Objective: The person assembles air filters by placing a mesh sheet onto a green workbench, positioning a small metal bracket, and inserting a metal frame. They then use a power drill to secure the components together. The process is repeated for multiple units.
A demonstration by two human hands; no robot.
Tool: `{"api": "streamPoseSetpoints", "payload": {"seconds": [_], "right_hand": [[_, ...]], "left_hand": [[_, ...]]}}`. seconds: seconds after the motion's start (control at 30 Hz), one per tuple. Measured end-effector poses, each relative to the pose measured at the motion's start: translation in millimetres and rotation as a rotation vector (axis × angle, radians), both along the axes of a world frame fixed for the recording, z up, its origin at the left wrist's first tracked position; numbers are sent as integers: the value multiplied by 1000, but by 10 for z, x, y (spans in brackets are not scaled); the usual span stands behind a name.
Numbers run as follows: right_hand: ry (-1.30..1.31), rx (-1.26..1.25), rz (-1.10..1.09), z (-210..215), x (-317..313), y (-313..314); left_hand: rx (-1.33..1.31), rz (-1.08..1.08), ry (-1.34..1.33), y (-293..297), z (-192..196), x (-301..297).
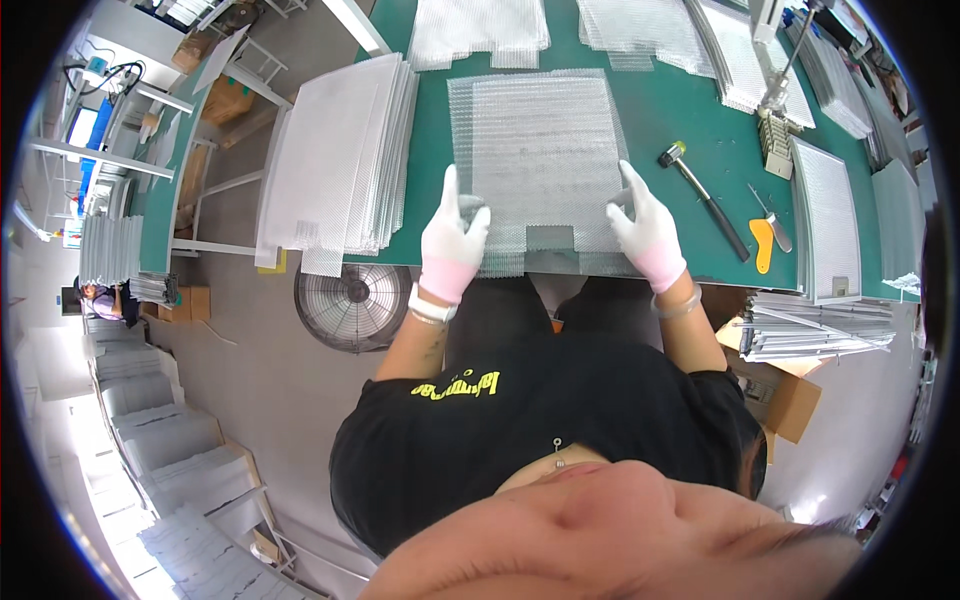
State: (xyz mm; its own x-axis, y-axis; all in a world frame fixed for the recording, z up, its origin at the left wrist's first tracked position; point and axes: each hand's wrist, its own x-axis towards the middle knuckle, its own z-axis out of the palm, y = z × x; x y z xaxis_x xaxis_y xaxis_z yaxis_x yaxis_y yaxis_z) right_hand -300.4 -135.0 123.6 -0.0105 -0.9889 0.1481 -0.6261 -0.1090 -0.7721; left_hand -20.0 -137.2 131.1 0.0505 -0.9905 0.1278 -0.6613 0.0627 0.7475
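Both my hands wear white gloves with pink cuffs. In front of me on the green table lies a wire mesh sheet (540, 140), seemingly layered at its edges, with a rectangular notch at its near edge. At its left edge is my left hand (456, 238), index finger stretched away from me and thumb apart over the mesh. My right hand (645, 228) mirrors it at the right edge, index finger stretched and thumb turned inward. The other fingers of both hands are partly hidden. To the right lie a hammer (708, 205), a yellow insole-shaped piece (762, 246) and a thin pointed tool (775, 222).
A stack of mesh sheets (330, 160) stands left, overhanging the table (690, 255). More mesh sheets (480, 30) lie at the far side. Framed mesh panels (828, 220) and a clamp-like metal fixture (775, 140) are right. A floor fan (355, 305) stands below the left edge.
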Motion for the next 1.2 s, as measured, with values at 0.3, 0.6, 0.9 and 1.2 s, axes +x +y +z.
{"api": "streamPoseSetpoints", "payload": {"seconds": [0.3, 0.6, 0.9, 1.2], "right_hand": [[152, -51, -17, -286, -37, -322], [231, -69, -20, -462, -43, -455], [263, -52, -45, -426, -16, -396], [301, -60, -79, -580, -7, -350]], "left_hand": [[-155, -104, -285, -538, -448, 97], [-85, -141, -278, -659, -554, 121], [-46, -131, -316, -601, -516, 80], [-20, -120, -354, -596, -691, 51]]}}
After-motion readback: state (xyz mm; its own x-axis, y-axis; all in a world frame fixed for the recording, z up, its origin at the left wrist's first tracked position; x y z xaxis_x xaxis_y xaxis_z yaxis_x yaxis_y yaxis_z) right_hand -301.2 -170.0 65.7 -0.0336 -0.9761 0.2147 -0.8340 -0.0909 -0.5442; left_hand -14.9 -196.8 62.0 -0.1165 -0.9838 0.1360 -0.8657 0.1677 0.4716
